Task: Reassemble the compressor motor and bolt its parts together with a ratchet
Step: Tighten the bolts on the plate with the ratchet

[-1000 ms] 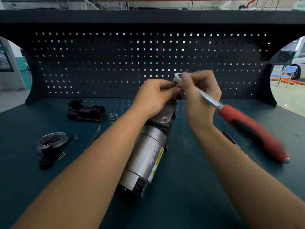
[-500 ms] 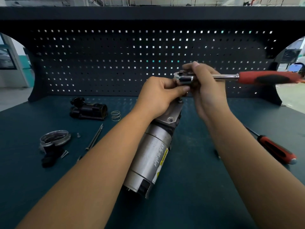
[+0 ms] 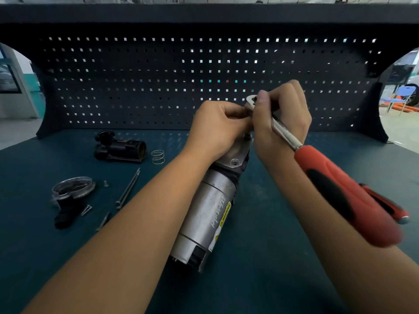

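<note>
- The motor (image 3: 208,211) lies on the bench (image 3: 272,279). Its long axis runs away from the person and a little to the right: the blunt end with the warning label is nearest them, and the flanged end points towards the pegboard.
- The work is all at that far end, and both hands meet above it. The left hand (image 3: 217,130) is curled over the top of the motor and grips it, with its fingertips bunched against the right hand.
- The right hand (image 3: 285,123) is closed round the ratchet (image 3: 328,177) high on the shaft, just below the head (image 3: 250,99). The red handle trails back and down to the right, past the wrist.
- The head sits directly above the flange, so I'd judge that any turn will sweep the handle sideways around the motor's upper end. The right hand is the one placed to swing it.
- The fingers cover the joint. A small metal stub (image 3: 247,135) shows beneath them, but I can't tell whether it is a bolt or a socket, or whether the left fingertips pinch it.
- One flange hole (image 3: 234,163) looks empty.
- The handle is blurred, and a second red tool (image 3: 394,211) peeks out from behind it.
- Two long bolts (image 3: 129,189) lie well to the left.
</note>
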`<act>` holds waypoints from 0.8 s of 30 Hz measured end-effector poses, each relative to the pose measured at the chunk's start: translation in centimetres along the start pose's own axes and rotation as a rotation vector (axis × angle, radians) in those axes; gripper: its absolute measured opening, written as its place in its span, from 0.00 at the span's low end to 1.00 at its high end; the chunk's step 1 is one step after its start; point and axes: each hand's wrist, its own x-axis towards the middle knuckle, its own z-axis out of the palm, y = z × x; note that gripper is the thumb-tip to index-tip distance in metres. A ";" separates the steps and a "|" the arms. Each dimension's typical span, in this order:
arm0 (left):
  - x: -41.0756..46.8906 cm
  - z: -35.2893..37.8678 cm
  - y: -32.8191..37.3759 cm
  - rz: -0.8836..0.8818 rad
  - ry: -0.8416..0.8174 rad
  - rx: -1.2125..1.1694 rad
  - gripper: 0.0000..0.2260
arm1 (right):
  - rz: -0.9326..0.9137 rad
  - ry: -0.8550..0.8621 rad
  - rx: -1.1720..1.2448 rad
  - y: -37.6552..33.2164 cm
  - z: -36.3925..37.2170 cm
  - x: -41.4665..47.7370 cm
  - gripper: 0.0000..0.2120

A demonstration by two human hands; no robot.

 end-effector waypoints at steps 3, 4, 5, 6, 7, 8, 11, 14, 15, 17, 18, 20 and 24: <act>0.1 0.0 -0.2 -0.001 -0.005 -0.030 0.02 | 0.266 -0.096 0.186 0.1 -0.2 0.7 0.12; 0.2 0.0 -0.3 -0.001 -0.005 -0.036 0.01 | 0.415 -0.124 0.325 0.1 -0.1 1.0 0.13; 0.2 -0.1 -0.4 0.001 -0.006 -0.035 0.01 | 0.585 -0.136 0.484 0.1 -0.1 1.4 0.15; 0.3 -0.1 -0.5 0.003 -0.013 -0.034 0.01 | 0.771 -0.146 0.650 0.1 -0.1 1.9 0.18; 0.3 -0.1 -0.5 0.009 -0.029 -0.033 0.01 | 0.956 -0.170 0.821 0.2 -0.2 2.2 0.21; 0.3 -0.1 -0.5 0.014 -0.048 -0.035 0.02 | 1.102 -0.185 0.966 0.3 -0.3 2.4 0.23; 0.3 0.0 -0.5 0.017 -0.071 -0.031 0.05 | 1.106 -0.106 0.983 0.4 0.2 1.8 0.22; 0.1 -0.1 -0.3 0.007 -0.068 -0.018 0.03 | 0.621 0.009 0.509 -0.4 0.4 0.7 0.16; 0.1 0.0 -0.2 0.015 -0.061 0.001 0.05 | 0.439 0.004 0.356 -0.6 0.5 0.3 0.14; 0.0 0.0 -0.2 0.032 -0.051 0.045 0.10 | 0.170 -0.024 0.153 -0.8 0.5 -0.6 0.12; 0.0 0.0 -0.1 0.032 -0.053 0.045 0.11 | 0.118 -0.028 0.123 -0.8 0.5 -0.9 0.10; 0.0 -0.1 -0.1 0.043 -0.067 0.018 0.10 | 0.198 -0.026 0.204 -1.0 0.6 -0.9 0.10; 0.0 -0.2 -0.2 0.038 -0.108 -0.047 0.07 | 0.674 -0.048 0.599 -0.7 0.4 0.9 0.21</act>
